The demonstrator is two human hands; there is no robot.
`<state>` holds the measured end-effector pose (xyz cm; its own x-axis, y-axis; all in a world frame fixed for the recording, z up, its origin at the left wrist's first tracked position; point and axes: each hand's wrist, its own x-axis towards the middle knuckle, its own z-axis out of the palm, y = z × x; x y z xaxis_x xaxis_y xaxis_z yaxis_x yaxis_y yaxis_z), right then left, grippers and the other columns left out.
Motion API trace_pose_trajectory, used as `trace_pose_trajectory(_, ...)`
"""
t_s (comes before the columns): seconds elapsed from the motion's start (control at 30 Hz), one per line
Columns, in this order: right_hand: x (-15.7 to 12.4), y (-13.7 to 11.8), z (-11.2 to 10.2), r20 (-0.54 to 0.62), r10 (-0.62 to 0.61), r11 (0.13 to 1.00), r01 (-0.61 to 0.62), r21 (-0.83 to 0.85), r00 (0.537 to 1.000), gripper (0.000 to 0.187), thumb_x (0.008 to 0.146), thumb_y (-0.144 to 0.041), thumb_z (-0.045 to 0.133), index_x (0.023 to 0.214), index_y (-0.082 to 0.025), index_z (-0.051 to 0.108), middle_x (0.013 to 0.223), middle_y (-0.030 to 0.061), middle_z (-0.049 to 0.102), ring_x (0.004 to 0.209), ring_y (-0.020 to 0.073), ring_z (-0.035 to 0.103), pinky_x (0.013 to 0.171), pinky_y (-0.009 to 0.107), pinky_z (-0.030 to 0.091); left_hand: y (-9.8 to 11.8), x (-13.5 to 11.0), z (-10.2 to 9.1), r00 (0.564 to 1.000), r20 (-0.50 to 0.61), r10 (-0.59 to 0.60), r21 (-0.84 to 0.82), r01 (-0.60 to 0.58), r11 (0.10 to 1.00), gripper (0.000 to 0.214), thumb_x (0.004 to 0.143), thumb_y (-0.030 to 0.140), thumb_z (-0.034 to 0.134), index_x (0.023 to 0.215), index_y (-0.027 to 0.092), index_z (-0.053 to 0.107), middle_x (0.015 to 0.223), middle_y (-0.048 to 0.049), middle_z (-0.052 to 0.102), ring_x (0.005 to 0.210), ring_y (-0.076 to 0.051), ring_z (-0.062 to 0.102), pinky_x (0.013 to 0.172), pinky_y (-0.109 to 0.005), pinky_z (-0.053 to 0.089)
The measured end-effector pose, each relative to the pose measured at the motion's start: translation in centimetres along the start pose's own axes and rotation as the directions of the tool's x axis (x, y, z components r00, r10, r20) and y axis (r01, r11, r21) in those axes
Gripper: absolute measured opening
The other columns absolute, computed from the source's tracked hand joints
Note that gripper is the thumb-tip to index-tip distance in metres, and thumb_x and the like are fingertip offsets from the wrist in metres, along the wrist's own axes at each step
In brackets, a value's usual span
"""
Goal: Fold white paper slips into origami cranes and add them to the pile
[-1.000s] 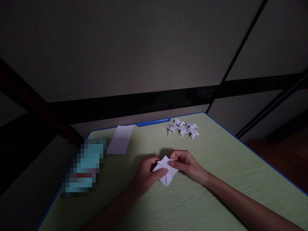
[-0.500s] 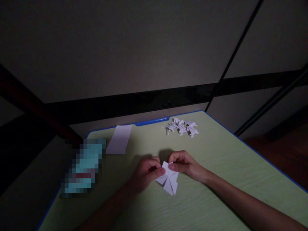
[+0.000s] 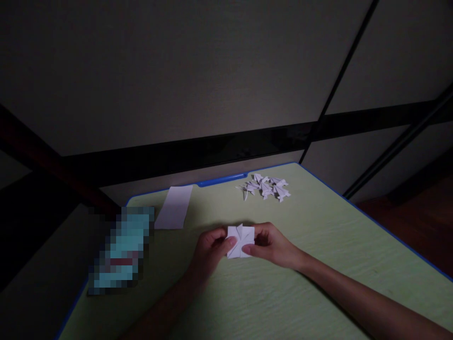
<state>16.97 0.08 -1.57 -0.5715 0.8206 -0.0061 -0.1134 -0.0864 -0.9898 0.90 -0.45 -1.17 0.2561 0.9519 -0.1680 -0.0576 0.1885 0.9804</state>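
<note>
Both my hands hold a small piece of folded white paper (image 3: 239, 240) above the green table. It is roughly square, with crease lines running to its middle and a little pointed flap at the top edge. My left hand (image 3: 212, 248) pinches its left side, thumb on the front face. On the right side, my right hand (image 3: 274, 244) grips it with the thumb pressed near the lower middle. The fingers behind the paper are partly hidden.
Several small folded white paper figures (image 3: 267, 187) lie grouped at the table's far side. A flat white paper strip (image 3: 174, 208) rests at the back left, beside a pixelated turquoise object (image 3: 123, 245). The green table (image 3: 336, 236) has a blue edge and stands by dark panels.
The folded paper has gone from a spread shape with points toward me to a compact square with a point on top. My right thumb now sits lower on it.
</note>
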Motion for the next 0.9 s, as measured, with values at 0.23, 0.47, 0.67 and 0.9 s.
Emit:
trace_pose_trajectory(0.23, 0.13, 0.41, -0.07, -0.004, -0.033, 0.998, 0.033, -0.047, 0.999, 0.014, 0.067, -0.023, 0.061, 0.07, -0.011, 0.055, 0.06, -0.0038, 0.046, 0.054, 0.0066, 0.041, 0.054, 0.021, 0.035, 0.78, -0.37, 0.54, 0.999, 0.017, -0.039, -0.037, 0.04, 0.999, 0.021, 0.056, 0.025, 0.062, 0.069, 0.009, 0.062, 0.057, -0.0005, 0.058, 0.051, -0.011, 0.047, 0.047, -0.02, 0.034)
trace_pose_trajectory(0.47, 0.1, -0.11, 0.11, -0.04, -0.065, 0.998, 0.065, 0.013, 0.997, 0.017, 0.066, -0.025, 0.064, 0.071, -0.011, 0.054, 0.063, -0.0029, 0.051, 0.058, 0.0071, 0.046, 0.056, 0.021, 0.037, 0.7, -0.34, 0.48, 0.999, 0.008, -0.038, -0.04, 0.038, 0.998, 0.021, 0.058, 0.03, 0.063, 0.062, 0.009, 0.062, 0.053, 0.0006, 0.054, 0.049, -0.009, 0.043, 0.048, -0.02, 0.031)
trace_pose_trajectory(0.67, 0.21, -0.34, 0.23, -0.078, -0.094, 0.981, 0.105, 0.164, 0.993, 0.021, 0.06, -0.021, 0.07, 0.067, -0.013, 0.052, 0.063, -0.0034, 0.055, 0.057, 0.0059, 0.051, 0.056, 0.02, 0.041, 0.35, -0.18, 0.41, 0.998, 0.006, -0.064, -0.063, 0.064, 0.996, 0.026, 0.059, 0.033, 0.063, 0.068, 0.008, 0.063, 0.051, 0.0015, 0.053, 0.046, -0.008, 0.04, 0.045, -0.019, 0.028)
trace_pose_trajectory(0.9, 0.25, -0.17, 0.32, -0.084, -0.154, 0.952, 0.171, 0.252, 0.984, 0.037, 0.058, -0.01, 0.07, 0.08, -0.017, 0.041, 0.063, -0.0067, 0.054, 0.055, 0.0044, 0.051, 0.051, 0.016, 0.04, 0.2, -0.38, 0.33, 0.997, -0.016, -0.076, -0.112, 0.074, 0.991, 0.022, 0.057, 0.031, 0.064, 0.063, 0.011, 0.058, 0.052, 0.0015, 0.055, 0.046, -0.01, 0.045, 0.045, -0.02, 0.031)
